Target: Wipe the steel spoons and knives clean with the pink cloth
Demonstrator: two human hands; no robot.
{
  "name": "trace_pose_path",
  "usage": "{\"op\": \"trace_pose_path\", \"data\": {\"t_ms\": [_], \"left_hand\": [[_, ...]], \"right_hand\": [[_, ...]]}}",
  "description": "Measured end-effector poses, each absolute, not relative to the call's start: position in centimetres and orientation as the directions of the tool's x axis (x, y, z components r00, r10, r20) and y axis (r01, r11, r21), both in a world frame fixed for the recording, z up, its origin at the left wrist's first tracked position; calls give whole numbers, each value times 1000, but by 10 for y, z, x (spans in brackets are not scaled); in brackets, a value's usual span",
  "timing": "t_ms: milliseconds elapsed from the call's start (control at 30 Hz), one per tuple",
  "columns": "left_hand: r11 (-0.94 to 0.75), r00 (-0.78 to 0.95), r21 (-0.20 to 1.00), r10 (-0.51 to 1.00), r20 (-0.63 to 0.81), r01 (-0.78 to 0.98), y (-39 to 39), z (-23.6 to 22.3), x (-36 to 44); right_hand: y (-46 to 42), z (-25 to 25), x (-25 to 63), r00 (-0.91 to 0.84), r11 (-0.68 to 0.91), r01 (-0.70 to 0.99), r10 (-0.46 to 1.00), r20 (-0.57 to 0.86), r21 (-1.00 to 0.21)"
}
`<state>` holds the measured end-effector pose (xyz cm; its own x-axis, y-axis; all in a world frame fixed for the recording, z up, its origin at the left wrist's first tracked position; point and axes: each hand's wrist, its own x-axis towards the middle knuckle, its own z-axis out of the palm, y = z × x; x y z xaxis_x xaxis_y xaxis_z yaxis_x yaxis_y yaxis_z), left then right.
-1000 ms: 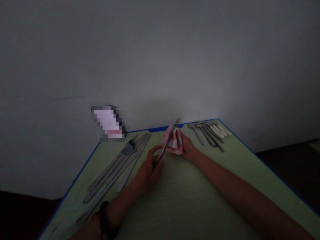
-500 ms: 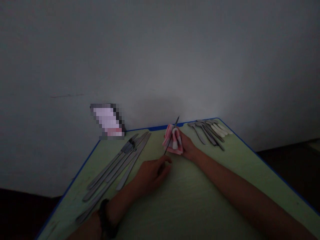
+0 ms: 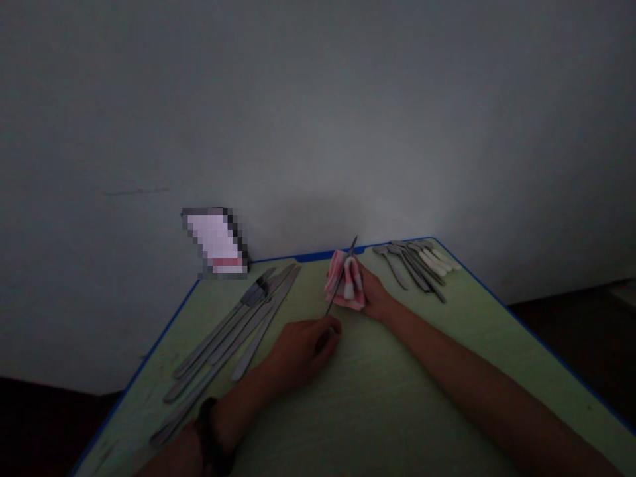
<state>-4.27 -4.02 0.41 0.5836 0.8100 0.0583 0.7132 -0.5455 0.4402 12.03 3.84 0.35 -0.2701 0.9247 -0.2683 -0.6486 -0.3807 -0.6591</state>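
Pink-and-white cloth (image 3: pixel 350 286) sits bunched in the right hand (image 3: pixel 376 296), above the far middle part of the green counter (image 3: pixel 382 384), folded around a table knife (image 3: pixel 340 279) that shows nearly edge-on, its tip poking out beyond the folds toward the wall (image 3: pixel 348 132). The left hand (image 3: pixel 303 348) has its fingers curled closed on the knife's near end, while the right fingers appear closed on the cloth, though they are mostly hidden behind it, so their exact grip cannot be told. The work seems midway through this one piece: the knife is inside the cloth, neither clear of it nor laid down. To the left lies a group of long metal cutlery (image 3: pixel 228 331), partly overlapping; to the right, a group of spoons (image 3: pixel 410 265) lies beside white-handled cutlery (image 3: pixel 437 260). Both groups are out of the hands, and nothing visible tells which pieces have been through the cloth and which are left, so overall progress cannot be judged.
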Motion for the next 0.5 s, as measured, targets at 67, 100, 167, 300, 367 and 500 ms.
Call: {"op": "trace_pose_path", "data": {"t_ms": [67, 100, 167, 300, 367, 500], "left_hand": [[-549, 590, 436, 806, 51, 713, -40, 5, -42], [-549, 590, 434, 806, 50, 714, -40, 6, -42], [-549, 584, 427, 810, 57, 719, -40, 6, -42], [-560, 583, 409, 809, 79, 721, -41, 5, -42], [-568, 588, 391, 805, 81, 724, -41, 5, -42], [-590, 601, 315, 796, 74, 743, -43, 4, -40]], "right_hand": [[39, 2, 120, -272, -364, -648, 931, -243, -670], [40, 1, 120, -270, -361, -646, 932, -240, -672], [41, -2, 120, -274, -369, -640, 929, -248, -674], [44, -7, 120, -296, -361, -627, 930, -217, -690], [44, -7, 120, -286, -347, -615, 935, -209, -708], [41, -5, 123, -318, -364, -575, 924, -210, -733]]}}
